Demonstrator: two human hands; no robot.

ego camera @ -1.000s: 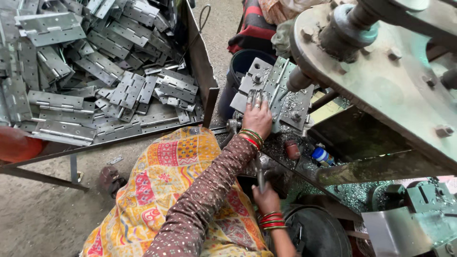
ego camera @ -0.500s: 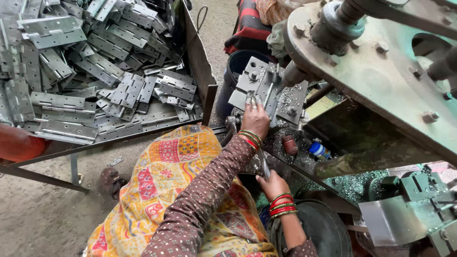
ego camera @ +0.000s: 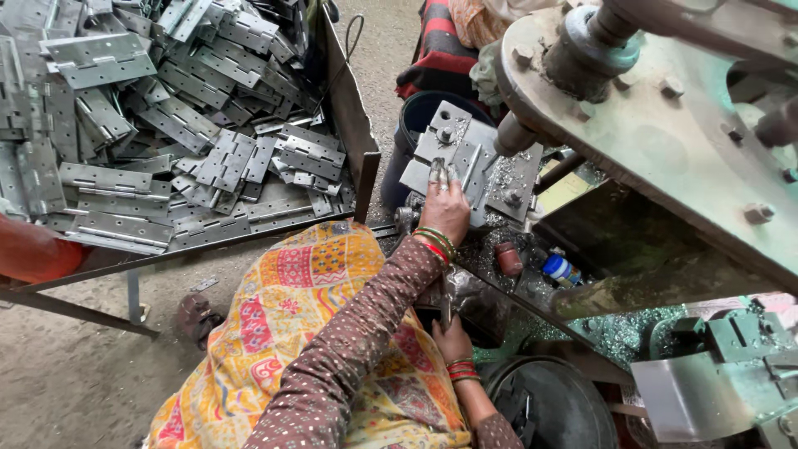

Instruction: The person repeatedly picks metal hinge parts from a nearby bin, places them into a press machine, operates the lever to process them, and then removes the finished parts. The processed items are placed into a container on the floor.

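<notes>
Left hand (ego camera: 446, 208) lay flat with fingers spread on a grey metal plate (ego camera: 465, 158), right hand (ego camera: 453, 339) at 6 o'clock gripped a metal handle (ego camera: 446, 306), pile of hinges (ego camera: 166, 125) at 10 o'clock.

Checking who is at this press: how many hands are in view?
2. The left hand rests on the metal plate under the press spindle; the right hand grips a lever lower down. Others may be hidden.

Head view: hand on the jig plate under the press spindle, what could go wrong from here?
1. The left hand rests on the grey steel jig plate close to the machine's spindle nose; fingers could get caught.
2. Metal swarf litters the plate; bare skin could get cut.
3. The right hand grips a metal lever low down, partly hidden.
</notes>
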